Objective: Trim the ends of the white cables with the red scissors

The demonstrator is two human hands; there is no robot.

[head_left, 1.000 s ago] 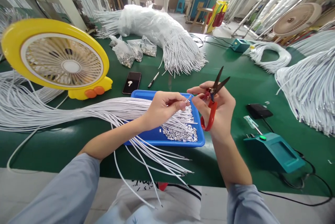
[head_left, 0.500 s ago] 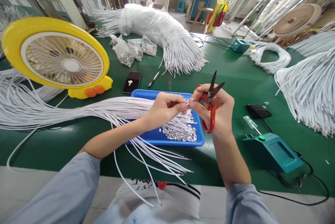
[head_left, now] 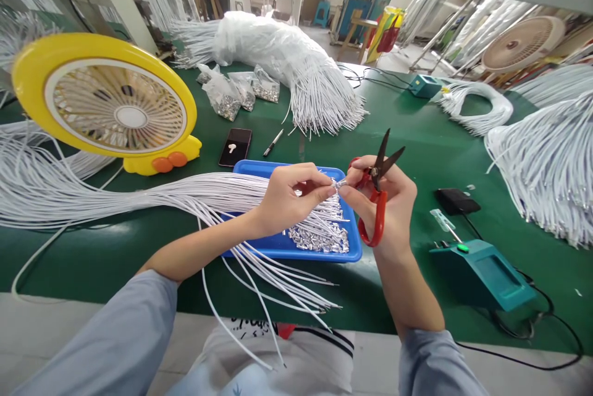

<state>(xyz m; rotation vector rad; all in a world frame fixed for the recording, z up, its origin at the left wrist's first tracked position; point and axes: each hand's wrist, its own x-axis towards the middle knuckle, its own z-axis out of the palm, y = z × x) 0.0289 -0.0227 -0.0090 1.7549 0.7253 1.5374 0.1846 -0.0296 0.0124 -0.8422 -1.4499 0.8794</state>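
My left hand (head_left: 290, 198) pinches the end of a white cable (head_left: 327, 187) above a blue tray (head_left: 282, 246). Facing it, my right hand (head_left: 386, 204) grips red-handled scissors (head_left: 377, 198) with the black blades pointing up and apart; its thumb and forefinger hold a small metal piece (head_left: 341, 184) against the cable's end. Both hands meet fingertip to fingertip over the tray. A heap of small silver metal terminals (head_left: 319, 238) lies in the tray. A large bundle of white cables (head_left: 115, 195) runs from the left across the tray.
A yellow fan (head_left: 111, 105) stands at the left. A phone (head_left: 235, 147), a pen (head_left: 272, 143) and bags of metal parts (head_left: 227, 98) lie behind the tray. A teal device (head_left: 484, 272) with a cord sits at the right. More cable bundles (head_left: 546, 155) lie around the green table (head_left: 417, 136).
My hands have closed together, fingertips now touching at the cable's end. The scissors in my right hand have tilted slightly. The view shifted a little.
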